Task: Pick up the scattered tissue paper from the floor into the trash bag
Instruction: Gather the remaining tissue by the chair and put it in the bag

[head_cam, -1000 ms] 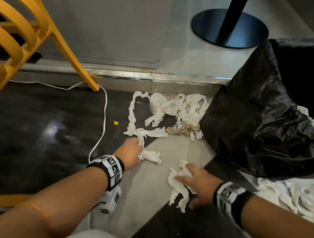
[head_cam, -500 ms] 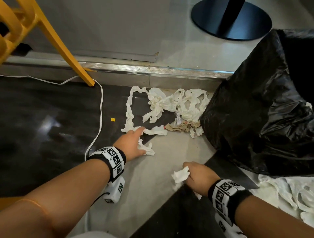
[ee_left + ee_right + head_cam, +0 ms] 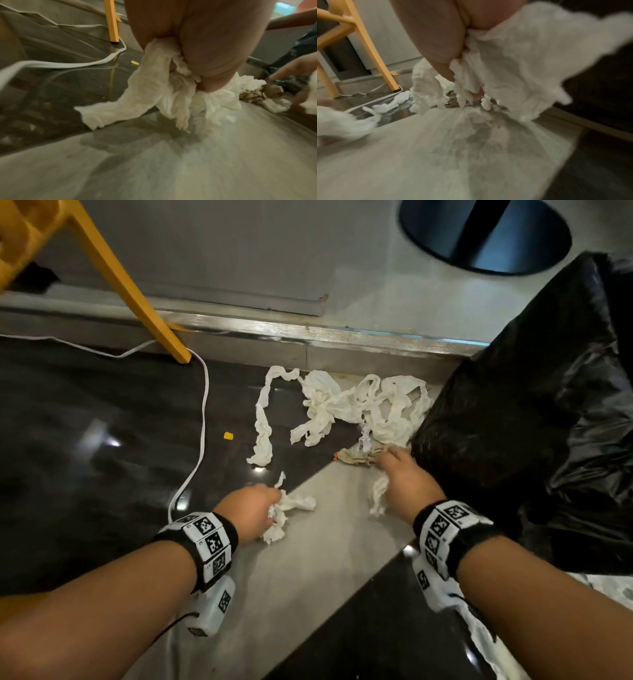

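My left hand (image 3: 255, 508) grips a crumpled wad of white tissue (image 3: 286, 508) just above the grey floor; in the left wrist view the tissue wad (image 3: 171, 94) bulges out from under the curled fingers. My right hand (image 3: 400, 474) holds another white tissue strip (image 3: 378, 496) in its palm while its fingertips reach the brown crumpled paper (image 3: 356, 457) beside the black trash bag (image 3: 534, 419). In the right wrist view that tissue (image 3: 513, 60) hangs from the hand. A tangle of long white tissue strips (image 3: 342, 405) lies on the floor beyond both hands.
A yellow chair leg (image 3: 137, 292) stands at the back left, with a white cable (image 3: 202, 412) curling past it over the dark floor. A small yellow scrap (image 3: 228, 436) lies near the cable. A metal step edge (image 3: 308, 333) runs behind the tissue; a black table base (image 3: 486, 234) sits beyond.
My right hand moved forward with its tissue to the brown paper by the bag. My left hand closed round the tissue piece and pulled it back toward me.
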### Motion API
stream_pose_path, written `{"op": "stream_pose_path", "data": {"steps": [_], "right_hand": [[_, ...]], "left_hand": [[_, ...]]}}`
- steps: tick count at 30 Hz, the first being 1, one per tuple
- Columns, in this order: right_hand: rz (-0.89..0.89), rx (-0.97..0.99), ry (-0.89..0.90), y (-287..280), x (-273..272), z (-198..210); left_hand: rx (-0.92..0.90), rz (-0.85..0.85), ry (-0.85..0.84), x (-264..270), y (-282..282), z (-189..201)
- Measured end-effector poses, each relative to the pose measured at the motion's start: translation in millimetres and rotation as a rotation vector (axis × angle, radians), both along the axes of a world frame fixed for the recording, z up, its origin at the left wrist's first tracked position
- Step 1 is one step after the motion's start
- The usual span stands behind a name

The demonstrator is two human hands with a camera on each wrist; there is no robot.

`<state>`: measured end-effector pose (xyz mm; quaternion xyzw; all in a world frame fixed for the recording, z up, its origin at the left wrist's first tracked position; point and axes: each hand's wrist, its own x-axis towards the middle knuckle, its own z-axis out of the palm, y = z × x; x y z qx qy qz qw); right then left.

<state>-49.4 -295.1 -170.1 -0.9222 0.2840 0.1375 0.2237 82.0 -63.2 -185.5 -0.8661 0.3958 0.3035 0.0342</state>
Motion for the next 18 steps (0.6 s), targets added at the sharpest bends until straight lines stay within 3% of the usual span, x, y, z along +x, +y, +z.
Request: {"op": "stream_pose_path", "data": {"steps": [4, 9, 13, 15, 18], "right_hand": [[0.020, 0.019, 0.151, -12.9, 16.2, -18.7], [0.057, 0.047, 0.174, -6.0, 11.2, -30.3], [0.131, 0.151, 0.279, 10.0, 24.9, -4.4], [0.061, 0.228, 0.191, 11.4, 35.7, 21.8], [0.077, 0.149, -0.085, 1.3, 48.2, 80.4]], "left_hand": [[0.006, 0.059, 0.021, -11.6, 32.8, 16.9], [-0.062, 0.247, 0.083, -17.2, 66.5, 31.2], [-0.109, 0.356, 0.063, -17.2, 63.9, 42.4], [-0.139, 0.405, 0.029, -17.0, 54.0, 48.7], [-0.192, 0.427, 0.012, -15.5, 31.3, 61.6]]}}
